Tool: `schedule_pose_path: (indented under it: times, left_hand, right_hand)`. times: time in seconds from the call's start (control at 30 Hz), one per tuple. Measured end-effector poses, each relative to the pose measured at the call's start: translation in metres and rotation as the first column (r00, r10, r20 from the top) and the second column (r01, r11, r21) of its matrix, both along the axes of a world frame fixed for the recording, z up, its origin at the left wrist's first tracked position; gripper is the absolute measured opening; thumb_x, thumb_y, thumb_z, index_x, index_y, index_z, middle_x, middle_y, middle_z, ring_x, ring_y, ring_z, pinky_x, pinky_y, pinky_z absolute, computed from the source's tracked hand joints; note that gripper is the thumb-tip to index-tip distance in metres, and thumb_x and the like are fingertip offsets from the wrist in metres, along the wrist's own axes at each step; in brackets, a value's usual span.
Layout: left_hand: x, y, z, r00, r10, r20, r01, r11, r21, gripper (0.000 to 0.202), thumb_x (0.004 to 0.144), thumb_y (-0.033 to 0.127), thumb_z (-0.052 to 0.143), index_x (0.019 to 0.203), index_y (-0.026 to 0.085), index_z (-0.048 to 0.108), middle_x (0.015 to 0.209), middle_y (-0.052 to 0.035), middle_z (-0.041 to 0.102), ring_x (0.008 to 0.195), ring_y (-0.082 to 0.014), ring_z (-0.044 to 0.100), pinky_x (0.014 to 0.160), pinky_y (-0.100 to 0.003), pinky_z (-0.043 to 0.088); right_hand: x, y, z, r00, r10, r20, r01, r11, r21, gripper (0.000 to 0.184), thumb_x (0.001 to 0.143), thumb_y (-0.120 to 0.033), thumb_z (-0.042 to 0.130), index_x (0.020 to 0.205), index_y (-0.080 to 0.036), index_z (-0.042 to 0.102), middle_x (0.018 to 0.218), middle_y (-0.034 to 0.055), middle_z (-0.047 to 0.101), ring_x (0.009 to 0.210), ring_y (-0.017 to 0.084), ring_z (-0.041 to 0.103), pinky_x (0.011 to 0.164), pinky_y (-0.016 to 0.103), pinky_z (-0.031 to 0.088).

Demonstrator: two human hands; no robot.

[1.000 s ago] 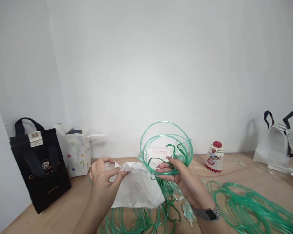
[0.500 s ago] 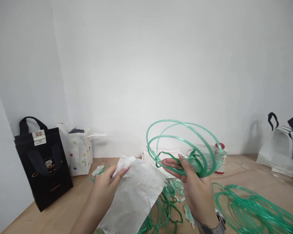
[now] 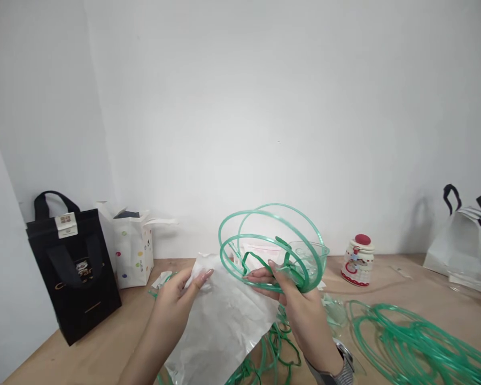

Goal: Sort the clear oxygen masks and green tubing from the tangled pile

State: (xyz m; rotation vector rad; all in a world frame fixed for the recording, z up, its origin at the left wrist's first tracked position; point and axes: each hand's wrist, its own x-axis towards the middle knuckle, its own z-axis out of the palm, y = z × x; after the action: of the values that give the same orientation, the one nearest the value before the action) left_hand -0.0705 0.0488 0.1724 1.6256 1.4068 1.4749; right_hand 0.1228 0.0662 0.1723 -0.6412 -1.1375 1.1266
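Note:
My left hand (image 3: 184,294) pinches the upper edge of a white plastic bag (image 3: 228,315), which hangs down over the table. To its right, my right hand (image 3: 292,299) is closed around a loose coil of green tubing (image 3: 260,236). A clear mask (image 3: 310,256) and a dark green strap (image 3: 254,255) are bunched with the coil in that hand. The coil's left side reaches over the bag's top right corner; whether they touch I cannot tell. Below the bag lies a tangle of green straps and tubing (image 3: 278,347), partly hidden by it.
More green tubing (image 3: 420,342) is heaped at the right front. A white and red jar (image 3: 358,260) stands behind it. On the left are a black bag (image 3: 72,278) and a dotted white bag (image 3: 133,248). Another white bag (image 3: 452,246) stands far right against the wall.
My right hand has moved left, bringing the coil and mask closer to the white plastic bag. The jar behind is now uncovered. My left hand stays nearly where it was.

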Motion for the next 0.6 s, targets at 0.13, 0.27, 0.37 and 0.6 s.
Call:
schedule_pose_path:
  times: [0.13,0.27,0.37,0.6]
  left_hand:
    - [0.001,0.002,-0.003,0.999,-0.020,-0.032,0.020,0.999,0.025,0.031,0.079,0.048,0.050,0.075,0.019,0.062,0.077,-0.0019,0.062,0.079,-0.0222,0.053,0.067,-0.026,0.040]
    - [-0.002,0.002,-0.005,0.996,-0.043,-0.078,0.046,0.998,0.042,0.027,0.078,0.041,0.054,0.067,0.018,0.061,0.067,-0.0002,0.060,0.067,-0.0190,0.051,0.060,-0.024,0.038]
    - [-0.004,0.001,-0.002,0.998,-0.029,-0.046,0.030,0.999,0.020,0.028,0.075,0.042,0.058,0.060,0.018,0.060,0.059,0.0014,0.054,0.062,-0.0177,0.048,0.056,-0.024,0.036]
    - [-0.012,0.006,-0.003,0.986,0.164,0.009,-0.164,0.986,-0.006,0.034,0.075,0.049,0.055,0.065,0.017,0.062,0.062,0.0004,0.058,0.065,-0.0189,0.051,0.056,-0.024,0.037]
  right_hand:
    - [-0.004,-0.004,-0.003,0.991,0.104,0.081,-0.109,0.992,0.066,0.026,0.080,-0.039,0.060,0.079,-0.015,0.069,0.081,0.0087,0.072,0.081,0.025,0.068,0.076,0.040,0.056]
    - [-0.006,-0.004,-0.004,0.967,0.135,0.215,-0.168,0.976,0.139,0.021,0.077,-0.038,0.063,0.084,-0.020,0.071,0.090,0.0065,0.071,0.093,0.026,0.063,0.084,0.042,0.051]
    - [-0.006,-0.004,-0.005,0.965,0.097,0.244,-0.137,0.979,0.149,0.017,0.079,-0.036,0.061,0.085,-0.022,0.070,0.093,0.0057,0.070,0.096,0.025,0.061,0.089,0.042,0.048]
    - [-0.017,-0.003,-0.003,0.983,0.171,0.069,-0.180,0.970,0.160,0.022,0.072,-0.044,0.065,0.076,-0.023,0.069,0.081,0.0052,0.071,0.079,0.025,0.066,0.083,0.041,0.053]
